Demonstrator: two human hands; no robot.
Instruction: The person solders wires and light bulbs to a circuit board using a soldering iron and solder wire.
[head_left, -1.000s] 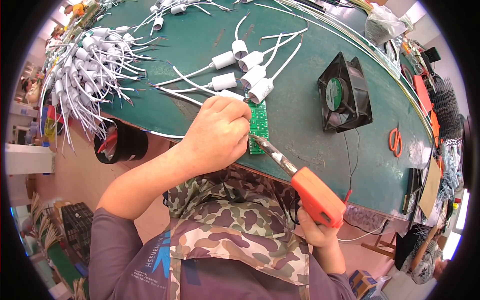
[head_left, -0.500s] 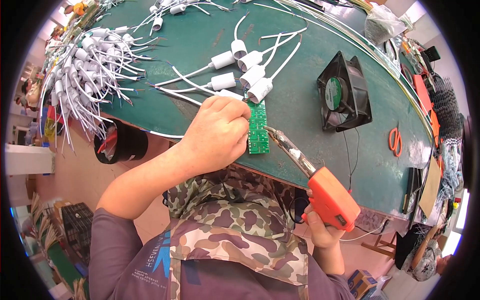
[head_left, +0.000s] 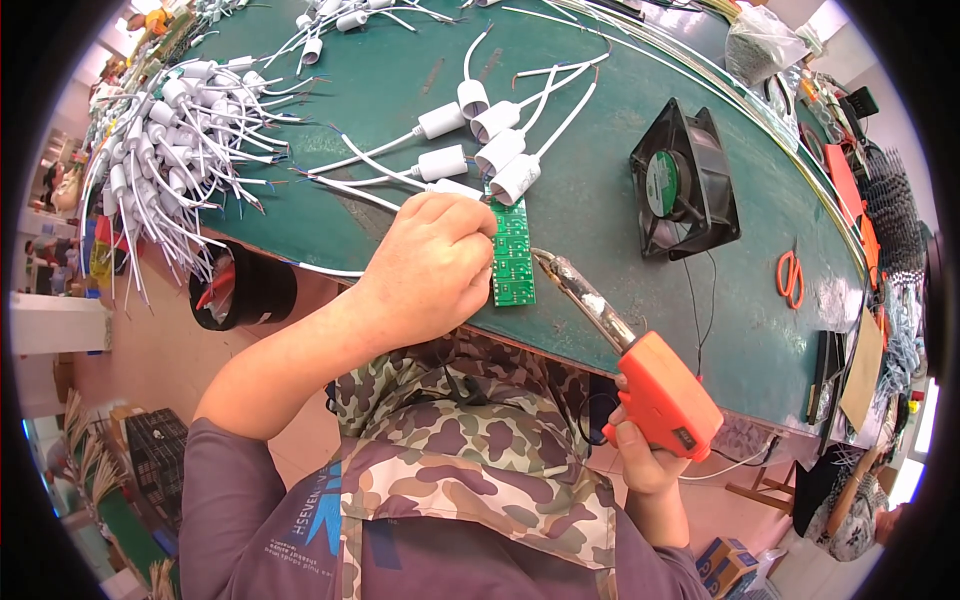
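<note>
A green circuit board [head_left: 514, 262] lies near the front edge of the table. My left hand [head_left: 432, 262] is closed in a pinch at the board's left edge; the hand itself hides its fingertips and whatever they hold. In my right hand [head_left: 648, 455] is a red soldering gun [head_left: 668, 395], its fingers wrapped round the handle. The gun's bent metal tip reaches close to the board's right edge. Several white lamp holders [head_left: 516, 180] with white cables cluster at the board's far end, some with their open mouths toward me.
A big heap of white lamp holders [head_left: 165, 135] with bare wire ends covers the table's left side. A black fan [head_left: 690, 180] stands to the right, near red-handled scissors [head_left: 790, 278]. Long white cables curve along the far right edge. A black bin [head_left: 262, 290] stands below the left edge.
The soldering gun's tip has shifted slightly right, away from the board's edge. My left hand keeps its pinch beside the board. The whole view has shifted slightly.
</note>
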